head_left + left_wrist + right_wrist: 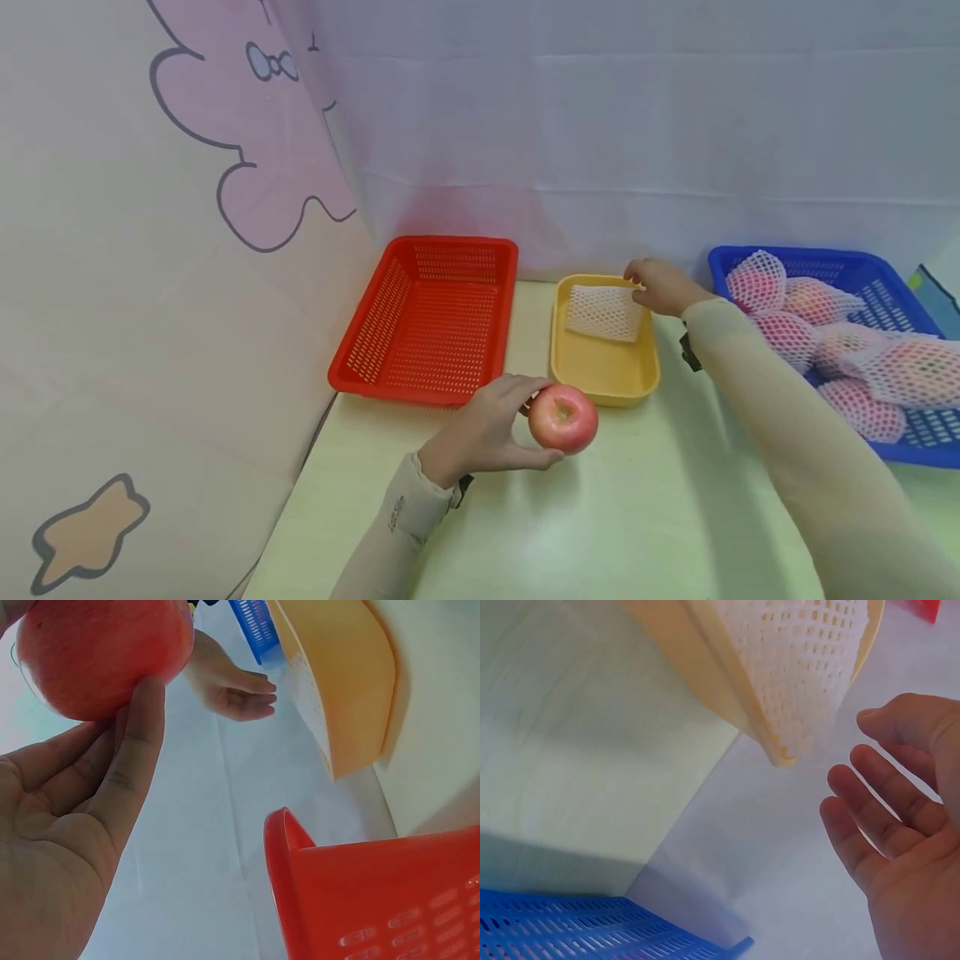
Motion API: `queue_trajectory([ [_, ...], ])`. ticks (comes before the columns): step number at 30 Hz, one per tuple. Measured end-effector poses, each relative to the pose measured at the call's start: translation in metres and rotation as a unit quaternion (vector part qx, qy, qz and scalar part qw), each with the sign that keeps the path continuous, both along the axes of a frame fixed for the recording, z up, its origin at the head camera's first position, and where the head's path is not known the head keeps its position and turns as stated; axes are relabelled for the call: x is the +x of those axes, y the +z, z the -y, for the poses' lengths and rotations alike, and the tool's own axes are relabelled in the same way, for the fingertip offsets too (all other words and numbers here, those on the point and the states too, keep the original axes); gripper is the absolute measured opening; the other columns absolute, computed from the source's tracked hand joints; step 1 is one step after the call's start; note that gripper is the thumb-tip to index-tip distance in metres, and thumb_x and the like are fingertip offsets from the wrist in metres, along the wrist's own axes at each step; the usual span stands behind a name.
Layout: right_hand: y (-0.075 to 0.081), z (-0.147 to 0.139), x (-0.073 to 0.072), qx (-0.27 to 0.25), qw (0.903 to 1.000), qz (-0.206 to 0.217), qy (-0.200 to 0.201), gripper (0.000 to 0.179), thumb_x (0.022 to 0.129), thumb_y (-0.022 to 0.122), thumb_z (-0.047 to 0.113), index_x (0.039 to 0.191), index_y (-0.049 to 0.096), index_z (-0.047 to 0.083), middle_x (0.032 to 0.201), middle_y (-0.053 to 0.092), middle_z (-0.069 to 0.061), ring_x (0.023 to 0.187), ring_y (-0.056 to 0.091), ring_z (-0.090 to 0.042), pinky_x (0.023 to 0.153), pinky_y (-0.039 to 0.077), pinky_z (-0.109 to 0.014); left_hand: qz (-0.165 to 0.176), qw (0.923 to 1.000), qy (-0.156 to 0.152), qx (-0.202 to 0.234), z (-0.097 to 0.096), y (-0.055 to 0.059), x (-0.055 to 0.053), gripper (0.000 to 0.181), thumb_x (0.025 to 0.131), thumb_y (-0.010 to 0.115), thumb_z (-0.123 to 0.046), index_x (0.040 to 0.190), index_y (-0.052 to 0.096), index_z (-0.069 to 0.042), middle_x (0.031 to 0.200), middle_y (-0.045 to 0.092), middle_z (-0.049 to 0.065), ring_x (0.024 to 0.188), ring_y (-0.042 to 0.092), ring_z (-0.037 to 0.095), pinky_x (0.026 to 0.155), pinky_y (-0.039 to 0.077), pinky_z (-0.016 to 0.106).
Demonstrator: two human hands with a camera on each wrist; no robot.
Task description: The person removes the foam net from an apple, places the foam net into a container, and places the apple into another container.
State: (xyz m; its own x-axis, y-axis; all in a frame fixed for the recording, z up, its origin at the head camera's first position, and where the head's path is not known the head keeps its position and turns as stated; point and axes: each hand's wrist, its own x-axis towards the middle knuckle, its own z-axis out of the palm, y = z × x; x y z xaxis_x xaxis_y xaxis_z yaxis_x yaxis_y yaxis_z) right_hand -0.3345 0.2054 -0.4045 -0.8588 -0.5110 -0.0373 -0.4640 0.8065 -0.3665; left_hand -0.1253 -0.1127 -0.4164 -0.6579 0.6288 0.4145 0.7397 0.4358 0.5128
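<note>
1 bare apple (564,419), 6 netted fruits (782,337), 1 loose net (602,313), 2 baskets (448,333), 1 tray (600,367)

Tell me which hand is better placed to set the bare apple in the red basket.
Probably the left hand: it grips the apple, close to the red basket. The right hand holds nothing and is farther away, by the yellow tray.

To my left I see a pale wall covering (112,317) printed with a pink cartoon shape (262,167), a light-blue bow (272,63) and, lower down, a peach star (93,533) outlined in grey. Facing me, a whitish sheet (637,125) with horizontal creases hangs behind the pale yellow-green table (540,542). At my far right, a blue-green patch (939,298) shows.
</note>
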Motion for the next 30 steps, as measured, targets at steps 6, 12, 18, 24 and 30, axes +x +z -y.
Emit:
queue_trajectory([
  [6,0.021,-0.004,0.024,0.0,0.9992,-0.019,0.036,0.024,0.09,0.066,-0.003,0.112,0.059,-0.01,0.104,0.062,-0.026,0.098,0.06,-0.041,0.088,0.051,-0.055,-0.002,0.9999,0.009,-0.009,0.001,0.004,-0.001,0.074,0.074,0.085,-0.043,0.134,0.057,-0.01,0.122,0.062,-0.003,0.104,0.054,0.006,0.084,0.05,0.022],
  [12,0.039,-0.01,0.064,0.008,0.9952,-0.073,0.064,0.024,0.088,0.072,0.0,0.109,0.062,-0.005,0.097,0.063,-0.018,0.09,0.062,-0.036,0.081,0.055,-0.05,-0.001,0.9991,0.036,-0.023,0.006,0.01,-0.001,0.073,0.073,0.086,-0.044,0.132,0.058,-0.011,0.119,0.062,-0.007,0.104,0.053,0.005,0.085,0.049,0.03],
  [18,0.048,-0.013,0.117,0.005,0.9918,-0.109,0.066,0.028,0.087,0.076,0.004,0.111,0.063,-0.003,0.102,0.063,-0.016,0.091,0.063,-0.033,0.079,0.056,-0.048,0.003,0.9987,0.044,-0.025,0.009,0.012,0.0,0.072,0.073,0.087,-0.042,0.131,0.058,-0.011,0.116,0.061,-0.008,0.102,0.052,0.004,0.083,0.05,0.031],
  [24,0.046,-0.015,0.157,0.015,0.992,-0.109,0.062,0.033,0.086,0.079,0.009,0.114,0.065,0.001,0.104,0.065,-0.013,0.092,0.065,-0.03,0.078,0.058,-0.044,-0.013,0.9989,0.043,-0.011,0.011,0.013,-0.004,0.072,0.072,0.088,-0.04,0.129,0.059,-0.008,0.113,0.062,-0.005,0.097,0.054,0.006,0.077,0.052,0.025],
  [30,0.039,-0.025,0.179,0.012,0.9909,-0.12,0.059,0.033,0.085,0.08,0.011,0.114,0.066,0.004,0.102,0.065,-0.008,0.088,0.065,-0.025,0.074,0.058,-0.04,-0.015,0.9981,0.059,-0.008,0.019,0.02,-0.016,0.071,0.074,0.086,-0.041,0.129,0.059,-0.007,0.111,0.062,-0.004,0.093,0.054,0.007,0.074,0.053,0.026],
])
